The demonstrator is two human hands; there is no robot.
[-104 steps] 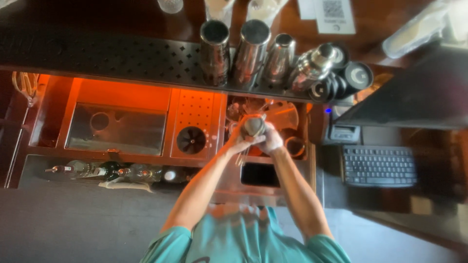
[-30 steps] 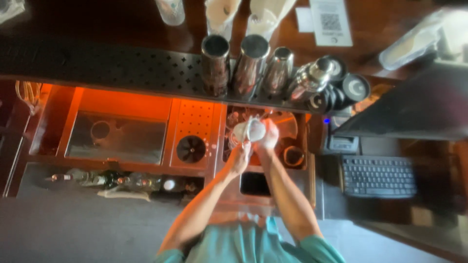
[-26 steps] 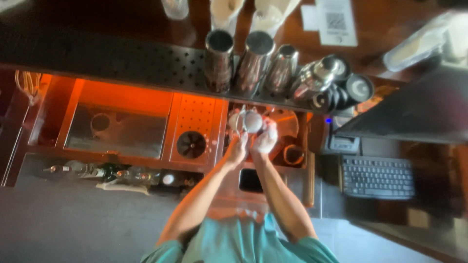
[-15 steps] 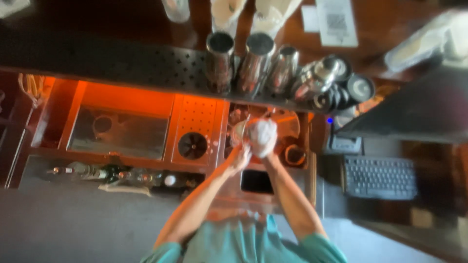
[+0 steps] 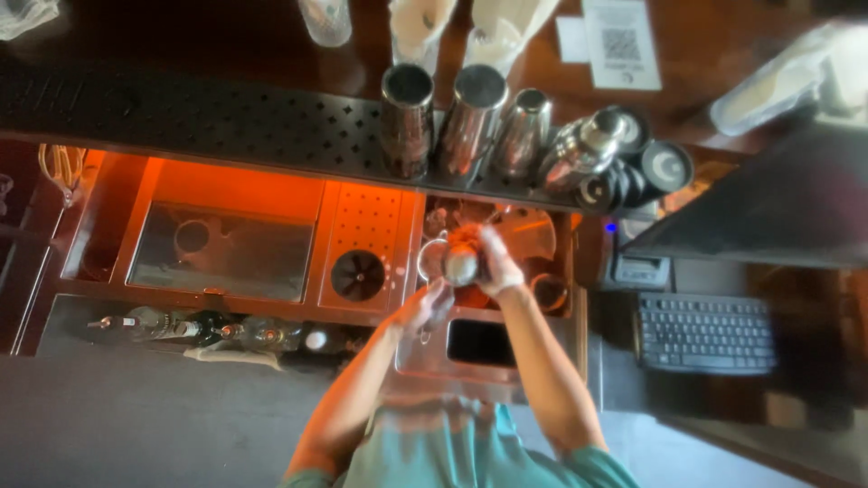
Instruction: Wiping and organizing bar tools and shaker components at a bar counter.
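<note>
A person in a teal top works at a bar well lit orange from below. The right hand (image 5: 495, 267) wraps around a small metal cup (image 5: 459, 265), gripping its side above the sink (image 5: 533, 237) at the centre of the station. The left hand (image 5: 423, 307) sits just below and to the left of the cup, fingers loosely curled; whether it touches the cup or holds anything cannot be told through the motion blur.

The cup looks like polished steel: stiff, light, not fragile, and probably slick where wet. A grip around the body, as the right hand has it, looks like the secure one; the rim would likely give less purchase.

On the perforated black bar mat (image 5: 208, 117) at the far side stand 3 tall metal shaker tins (image 5: 470, 113) in a row. To their right sit 1 lidded cobbler shaker (image 5: 579, 149) and a cluster of round dark pieces (image 5: 655, 167), too overlapped to count. To the left of the hands are 1 round glass rinser (image 5: 357, 274) set in a dotted plate and 1 steel lid (image 5: 221, 251) over a bin. A near rail holds several bottles (image 5: 203, 327) lying in shadow, their number unclear. To the right lie 1 black keyboard (image 5: 705, 332) and 1 small terminal (image 5: 640, 268).
</note>
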